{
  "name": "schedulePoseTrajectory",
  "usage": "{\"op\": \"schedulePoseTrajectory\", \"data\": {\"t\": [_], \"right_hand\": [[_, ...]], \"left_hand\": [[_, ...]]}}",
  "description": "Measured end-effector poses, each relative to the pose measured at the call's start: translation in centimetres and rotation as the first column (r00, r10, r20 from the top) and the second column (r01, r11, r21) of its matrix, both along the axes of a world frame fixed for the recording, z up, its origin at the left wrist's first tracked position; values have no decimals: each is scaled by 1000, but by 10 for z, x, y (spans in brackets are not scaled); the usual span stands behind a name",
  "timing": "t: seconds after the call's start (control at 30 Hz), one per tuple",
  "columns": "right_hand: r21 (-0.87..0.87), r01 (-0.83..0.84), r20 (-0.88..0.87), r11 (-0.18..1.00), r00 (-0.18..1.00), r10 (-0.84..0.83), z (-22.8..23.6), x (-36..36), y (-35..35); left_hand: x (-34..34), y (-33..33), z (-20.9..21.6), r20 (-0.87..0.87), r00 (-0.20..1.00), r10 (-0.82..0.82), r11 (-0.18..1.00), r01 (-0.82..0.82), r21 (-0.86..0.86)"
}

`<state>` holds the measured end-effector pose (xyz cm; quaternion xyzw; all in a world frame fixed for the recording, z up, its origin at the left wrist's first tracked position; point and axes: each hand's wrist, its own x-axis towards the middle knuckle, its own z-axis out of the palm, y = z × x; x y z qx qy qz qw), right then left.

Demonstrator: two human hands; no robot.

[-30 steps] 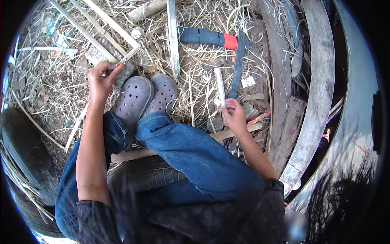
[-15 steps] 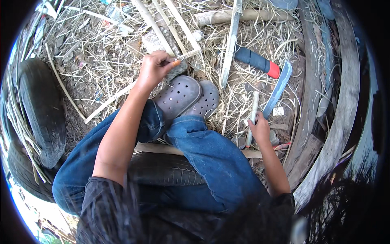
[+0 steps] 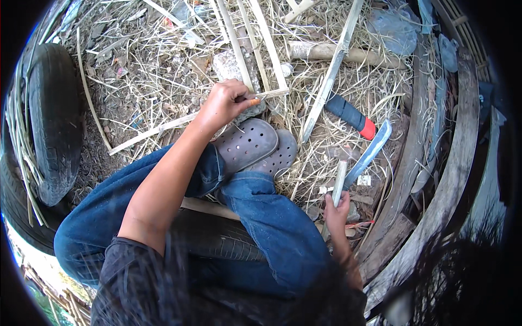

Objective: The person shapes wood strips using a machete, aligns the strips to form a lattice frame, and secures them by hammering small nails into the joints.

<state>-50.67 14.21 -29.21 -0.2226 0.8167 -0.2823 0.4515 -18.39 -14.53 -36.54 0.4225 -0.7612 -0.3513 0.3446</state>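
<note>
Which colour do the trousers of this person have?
Blue; the trousers show best in the head view.

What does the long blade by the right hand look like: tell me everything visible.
The long blade is narrow, flat and metallic-looking, with a bluish-grey sheen that darkens lower down. It slants over the littered ground, its far end up and to the right. That end lies close beside the red end of a dark piece; contact is unclear. Its near end runs toward a pale shaft and the right hand; whether the hand grips it cannot be told.
</note>
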Motion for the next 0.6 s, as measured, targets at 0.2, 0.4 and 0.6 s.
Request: {"op": "schedulePoseTrajectory", "data": {"t": [0.2,0.4,0.6], "right_hand": [[-129,-228,-145,965,967,209,6,6,7],[-317,-391,-241,864,915,325,46,38,-61],[-340,-622,-524,706,748,407,103,32,-87]], "left_hand": [[2,-2,-2,53,998,-19,999,21,-39],[4,-3,-3,-1,1000,-26,999,26,-33],[4,-1,1,-42,999,-30,999,28,-35]]}}
